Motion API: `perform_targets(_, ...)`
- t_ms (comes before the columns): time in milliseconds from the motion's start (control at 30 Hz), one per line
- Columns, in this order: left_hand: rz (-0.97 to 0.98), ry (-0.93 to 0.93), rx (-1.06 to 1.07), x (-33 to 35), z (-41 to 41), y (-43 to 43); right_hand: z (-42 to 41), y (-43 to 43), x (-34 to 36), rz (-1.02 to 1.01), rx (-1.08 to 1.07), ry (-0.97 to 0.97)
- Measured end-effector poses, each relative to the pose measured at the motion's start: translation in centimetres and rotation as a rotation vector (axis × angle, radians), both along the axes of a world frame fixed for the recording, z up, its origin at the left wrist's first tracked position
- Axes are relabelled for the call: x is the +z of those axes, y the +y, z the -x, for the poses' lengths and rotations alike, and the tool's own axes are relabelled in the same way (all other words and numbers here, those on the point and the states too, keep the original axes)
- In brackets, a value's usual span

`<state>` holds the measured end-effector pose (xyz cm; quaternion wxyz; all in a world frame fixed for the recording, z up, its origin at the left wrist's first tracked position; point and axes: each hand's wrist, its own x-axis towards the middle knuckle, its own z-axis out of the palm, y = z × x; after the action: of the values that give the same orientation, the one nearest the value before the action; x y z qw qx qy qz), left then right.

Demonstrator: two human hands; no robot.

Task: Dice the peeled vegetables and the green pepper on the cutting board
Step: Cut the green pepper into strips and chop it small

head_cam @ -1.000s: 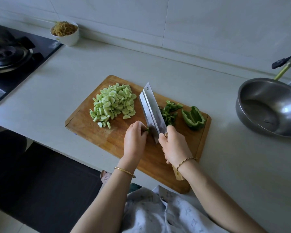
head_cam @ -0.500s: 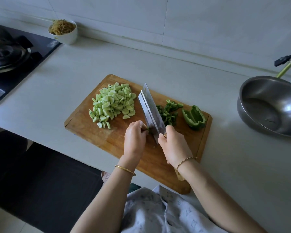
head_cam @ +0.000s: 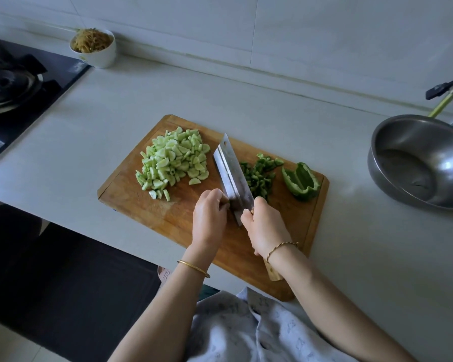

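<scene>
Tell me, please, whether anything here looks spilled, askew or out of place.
Nothing is spilled or damaged. The cutting board lies askew to the counter edge, its near corner close to it, and a few pale cubes sit just apart from their pile, still on the board.

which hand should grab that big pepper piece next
Likely the left hand: the right hand has its grip on the cleaver handle. The pepper piece lies at the right end of the cutting board, past the blade, so the left would have to reach across.
</scene>
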<state>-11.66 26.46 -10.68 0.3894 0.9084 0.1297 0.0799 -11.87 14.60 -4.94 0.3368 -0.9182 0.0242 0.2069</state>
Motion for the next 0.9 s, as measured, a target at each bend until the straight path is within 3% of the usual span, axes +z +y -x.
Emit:
perform_targets(267, 0.041, -0.006, 0.041, 0.4, -1.4, -0.3, -1.8, -2.1, 1.1, -0.313, -0.176, -0.016)
perform_targets(700, -0.031, -0.104, -0.034, 3.0, -2.2, 0.1, -1.9, -6.4, 2.9, -0.387, -0.243, -0.159)
perform_targets(900, -0.094, -0.074, -0.253, 4.0, -4.2, -3.2, -1.4, -10.5, 4.4, -0.332, -0.314, -0.272)
